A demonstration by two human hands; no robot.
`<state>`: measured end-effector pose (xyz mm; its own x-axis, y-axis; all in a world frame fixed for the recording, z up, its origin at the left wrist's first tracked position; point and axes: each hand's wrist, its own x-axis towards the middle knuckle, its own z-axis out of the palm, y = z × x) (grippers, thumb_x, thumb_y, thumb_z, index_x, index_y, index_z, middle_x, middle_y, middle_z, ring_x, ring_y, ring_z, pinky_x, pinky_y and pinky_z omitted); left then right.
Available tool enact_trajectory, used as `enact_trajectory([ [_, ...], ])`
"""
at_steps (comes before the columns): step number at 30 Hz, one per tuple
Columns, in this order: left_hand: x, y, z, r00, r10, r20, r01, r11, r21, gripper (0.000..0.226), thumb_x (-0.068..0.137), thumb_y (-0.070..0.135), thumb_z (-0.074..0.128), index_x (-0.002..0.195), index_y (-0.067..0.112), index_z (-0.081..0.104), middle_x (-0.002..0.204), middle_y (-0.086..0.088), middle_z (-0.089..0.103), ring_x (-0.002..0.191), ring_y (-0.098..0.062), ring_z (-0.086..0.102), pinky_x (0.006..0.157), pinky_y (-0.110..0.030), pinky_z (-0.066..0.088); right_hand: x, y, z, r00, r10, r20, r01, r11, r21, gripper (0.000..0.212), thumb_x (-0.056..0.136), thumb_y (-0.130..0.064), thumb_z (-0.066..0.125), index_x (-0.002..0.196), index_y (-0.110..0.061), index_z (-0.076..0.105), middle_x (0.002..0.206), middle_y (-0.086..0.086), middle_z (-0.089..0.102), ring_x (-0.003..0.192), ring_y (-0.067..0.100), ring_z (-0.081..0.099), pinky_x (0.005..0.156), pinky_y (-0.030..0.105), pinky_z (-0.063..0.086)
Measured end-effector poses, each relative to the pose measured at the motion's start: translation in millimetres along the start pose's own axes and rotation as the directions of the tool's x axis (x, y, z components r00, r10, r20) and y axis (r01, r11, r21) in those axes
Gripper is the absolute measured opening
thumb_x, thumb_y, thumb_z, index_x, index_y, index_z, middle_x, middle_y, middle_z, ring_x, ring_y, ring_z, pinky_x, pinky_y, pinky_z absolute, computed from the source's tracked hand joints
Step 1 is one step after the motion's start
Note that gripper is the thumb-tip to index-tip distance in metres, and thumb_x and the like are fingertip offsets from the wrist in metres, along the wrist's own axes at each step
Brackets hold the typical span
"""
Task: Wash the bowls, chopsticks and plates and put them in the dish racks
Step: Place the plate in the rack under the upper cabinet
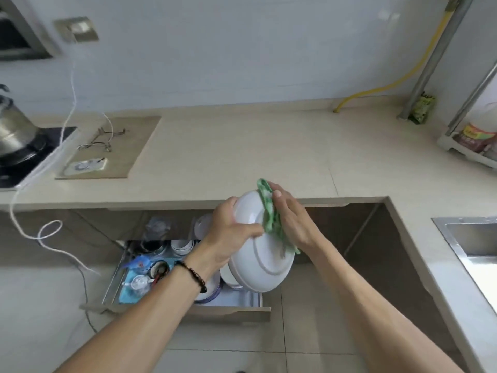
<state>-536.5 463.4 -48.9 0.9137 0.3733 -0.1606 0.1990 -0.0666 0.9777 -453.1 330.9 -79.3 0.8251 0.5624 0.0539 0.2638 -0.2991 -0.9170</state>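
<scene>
A large white bowl (256, 254) is tilted with its underside toward me, above the open drawer. My left hand (228, 232) grips its left rim, the thumb lying across the base. My right hand (291, 220) presses a green patterned cloth (270, 216) against the bowl's right side. Below, the pulled-out drawer rack (242, 301) holds white bowls (183, 247), a plate (209, 292) and small items on a blue mat.
A beige countertop (242, 152) runs across the view, with a steel sink (473, 249) at the right edge. A kettle on a black cooktop (24, 146) stands at left, and a white cord (48, 232) hangs down. A bottle rack (473, 141) sits far right.
</scene>
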Motion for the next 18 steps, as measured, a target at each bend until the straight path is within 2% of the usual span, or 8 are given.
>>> enact_trajectory([
  [3,-1.2,-19.4,-21.7,0.999,0.033,-0.002,-0.033,0.999,0.007,0.040,0.065,-0.008,0.070,0.102,0.006,0.066,0.091,-0.004,0.074,0.085,-0.013,0.069,0.071,-0.024,0.054,-3.3,-3.8,49.3,0.996,-0.054,0.065,0.061,0.992,-0.110,0.046,0.107,-0.044,0.026,0.152,-0.037,0.034,0.163,-0.010,0.021,0.150,0.008,0.007,0.121,0.028,0.000],
  [5,-2.3,-29.2,-39.5,0.999,0.039,-0.016,-0.037,0.991,0.130,0.039,0.062,0.000,0.075,0.098,0.010,0.065,0.089,-0.002,0.073,0.080,-0.009,0.066,0.069,-0.022,0.052,-4.6,-1.3,72.8,0.999,-0.004,0.048,0.005,1.000,-0.008,0.045,0.108,-0.041,0.028,0.151,-0.034,0.038,0.159,-0.012,0.028,0.150,0.008,0.013,0.120,0.025,0.007],
  [8,-1.1,-47.1,-69.6,0.992,0.086,0.090,-0.117,0.896,0.429,0.042,0.059,0.019,0.079,0.095,0.016,0.057,0.083,0.003,0.063,0.074,-0.017,0.057,0.064,-0.031,0.046,6.7,4.9,89.4,0.906,0.423,0.024,-0.398,0.830,0.391,0.040,0.102,-0.055,0.037,0.115,-0.030,0.066,0.119,-0.007,0.066,0.117,0.018,0.058,0.102,0.033,0.042],
  [10,1.1,-68.0,-89.3,0.954,0.130,0.271,-0.285,0.680,0.676,0.035,0.073,0.019,0.075,0.097,0.015,0.049,0.067,0.007,0.048,0.066,-0.023,0.045,0.056,-0.035,0.031,17.7,14.9,104.6,0.799,0.594,0.091,-0.557,0.675,0.485,0.052,0.086,-0.071,0.052,0.109,-0.027,0.068,0.107,-0.002,0.067,0.100,0.024,0.063,0.096,0.042,0.050],
  [12,4.9,-92.4,-112.7,0.857,0.234,0.459,-0.514,0.332,0.791,0.031,0.074,0.011,0.065,0.100,0.016,0.050,0.055,0.007,0.036,0.057,-0.027,0.039,0.053,-0.034,0.022,26.3,28.1,129.4,0.735,0.667,0.119,-0.633,0.612,0.474,0.050,0.080,-0.055,0.068,0.111,-0.016,0.068,0.100,0.006,0.064,0.089,0.028,0.062,0.086,0.042,0.053],
  [13,9.9,-108.4,-127.0,0.798,0.258,0.544,-0.595,0.200,0.778,0.033,0.067,0.008,0.063,0.096,0.016,0.049,0.051,0.008,0.036,0.049,-0.026,0.037,0.048,-0.030,0.021,29.1,32.6,144.0,0.719,0.688,0.103,-0.645,0.604,0.469,0.033,0.084,-0.035,0.070,0.103,-0.008,0.067,0.089,0.010,0.061,0.078,0.027,0.060,0.075,0.037,0.051],
  [15,22.8,-143.7,-156.4,0.717,0.292,0.633,-0.684,0.121,0.719,0.035,0.058,0.006,0.056,0.087,0.020,0.043,0.048,0.005,0.044,0.040,-0.025,0.039,0.037,-0.023,0.023,32.6,48.1,176.4,0.680,0.732,0.041,-0.690,0.620,0.372,0.002,0.085,-0.003,0.062,0.086,-0.003,0.063,0.073,0.010,0.053,0.064,0.023,0.051,0.062,0.031,0.042],
  [18,53.4,-218.4,-210.0,0.698,0.337,0.632,-0.708,0.196,0.678,0.024,0.068,0.004,0.047,0.085,0.019,0.053,0.062,0.002,0.057,0.058,-0.022,0.063,0.049,-0.025,0.046,38.4,84.4,237.4,0.586,0.810,-0.017,-0.777,0.568,0.272,0.012,0.079,0.006,0.054,0.078,-0.005,0.059,0.072,0.010,0.054,0.065,0.025,0.051,0.061,0.031,0.043],
])
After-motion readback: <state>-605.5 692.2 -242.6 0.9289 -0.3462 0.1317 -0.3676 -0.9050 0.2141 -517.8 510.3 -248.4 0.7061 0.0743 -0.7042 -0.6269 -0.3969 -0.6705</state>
